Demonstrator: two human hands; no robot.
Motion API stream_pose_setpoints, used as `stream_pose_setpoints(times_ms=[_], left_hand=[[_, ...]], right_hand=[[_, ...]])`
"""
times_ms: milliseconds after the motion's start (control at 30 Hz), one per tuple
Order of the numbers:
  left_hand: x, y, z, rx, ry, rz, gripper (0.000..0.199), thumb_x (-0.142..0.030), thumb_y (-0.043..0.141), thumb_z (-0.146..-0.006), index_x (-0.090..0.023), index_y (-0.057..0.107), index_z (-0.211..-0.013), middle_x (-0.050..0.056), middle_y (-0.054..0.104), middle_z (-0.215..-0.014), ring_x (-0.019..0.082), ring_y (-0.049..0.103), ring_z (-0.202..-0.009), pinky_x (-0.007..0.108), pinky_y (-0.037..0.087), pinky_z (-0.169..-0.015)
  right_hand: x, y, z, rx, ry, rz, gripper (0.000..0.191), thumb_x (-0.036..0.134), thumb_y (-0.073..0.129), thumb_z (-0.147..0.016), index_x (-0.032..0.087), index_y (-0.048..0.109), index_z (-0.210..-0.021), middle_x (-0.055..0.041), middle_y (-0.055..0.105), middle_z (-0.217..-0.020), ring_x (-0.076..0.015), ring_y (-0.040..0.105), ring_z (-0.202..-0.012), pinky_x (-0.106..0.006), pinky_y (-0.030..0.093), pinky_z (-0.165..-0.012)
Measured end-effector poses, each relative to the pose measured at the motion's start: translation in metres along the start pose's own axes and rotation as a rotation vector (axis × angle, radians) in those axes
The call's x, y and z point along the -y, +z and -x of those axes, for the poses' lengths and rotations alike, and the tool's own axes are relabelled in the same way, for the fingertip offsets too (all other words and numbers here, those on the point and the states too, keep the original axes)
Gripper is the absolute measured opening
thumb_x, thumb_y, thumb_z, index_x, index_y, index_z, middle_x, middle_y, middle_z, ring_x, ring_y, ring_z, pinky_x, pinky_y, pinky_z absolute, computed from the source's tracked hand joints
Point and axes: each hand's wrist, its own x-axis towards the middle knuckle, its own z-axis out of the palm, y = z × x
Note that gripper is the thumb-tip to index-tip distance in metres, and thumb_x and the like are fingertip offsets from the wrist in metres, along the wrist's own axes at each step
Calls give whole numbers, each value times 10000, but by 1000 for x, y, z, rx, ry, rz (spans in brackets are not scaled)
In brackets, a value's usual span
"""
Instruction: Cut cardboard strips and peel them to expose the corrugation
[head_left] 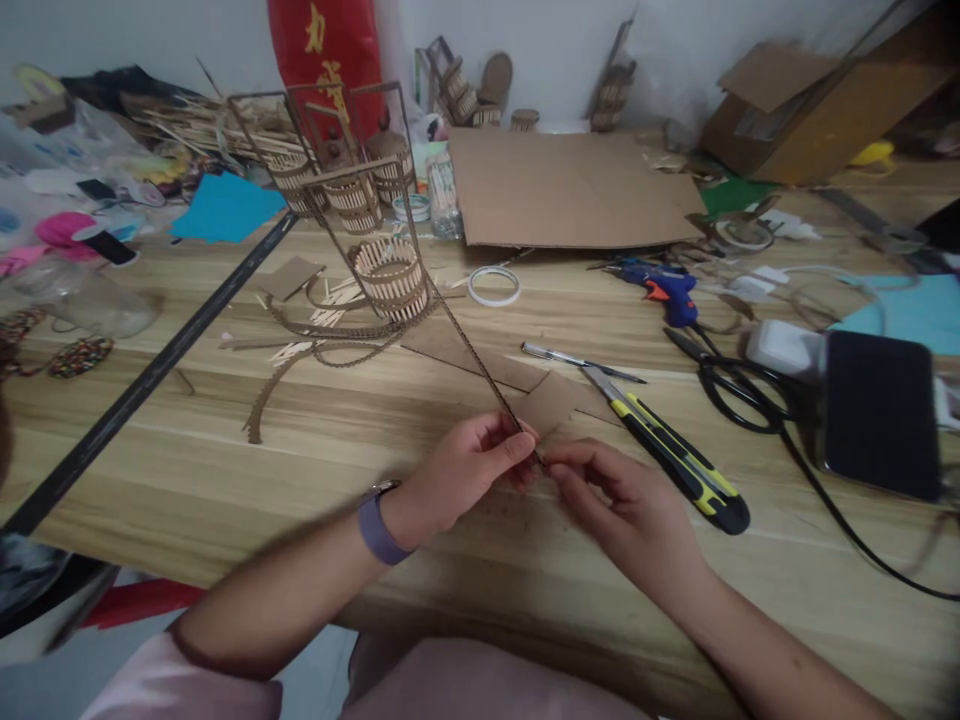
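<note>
A long thin strip of corrugated cardboard slants down from beside a small stick-walled basket to my hands. Near its lower end my left hand pinches it between thumb and fingers. My right hand is closed at the very tip of the strip, thumb against forefinger. Just beyond the fingers lies a piece of flat cardboard. A yellow and black utility knife rests to the right of my right hand, with a pen above it.
Curved cardboard strips and loose sticks lie left of the basket. A roll of white tape, a blue glue gun and a large cardboard sheet are farther back. A dark phone and black cable lie right; a black ruler-like strip crosses the left.
</note>
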Motion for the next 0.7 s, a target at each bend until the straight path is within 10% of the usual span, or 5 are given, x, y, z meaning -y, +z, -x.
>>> stream_pose_setpoints(times_ms=[367, 700], left_hand=[[3, 0, 3, 13, 47, -90, 441, -553, 775, -828, -165, 618, -968, -9, 624, -770, 134, 628, -695, 263, 506, -664], [5, -2, 6, 36, 129, -338, 318, -399, 656, -938, -143, 650, -1126, 9, 660, -820, 123, 624, -703, 238, 498, -667]], right_hand=[[4, -1, 0, 5, -73, 87, 152, 317, 607, -891, 249, 739, -858, -16, 728, -701, -154, 631, -593, -275, 512, -573], [1, -2, -5, 199, 223, -196, 214, 417, 653, -821, 223, 741, -801, -30, 747, -707, -150, 637, -595, -266, 503, -543]])
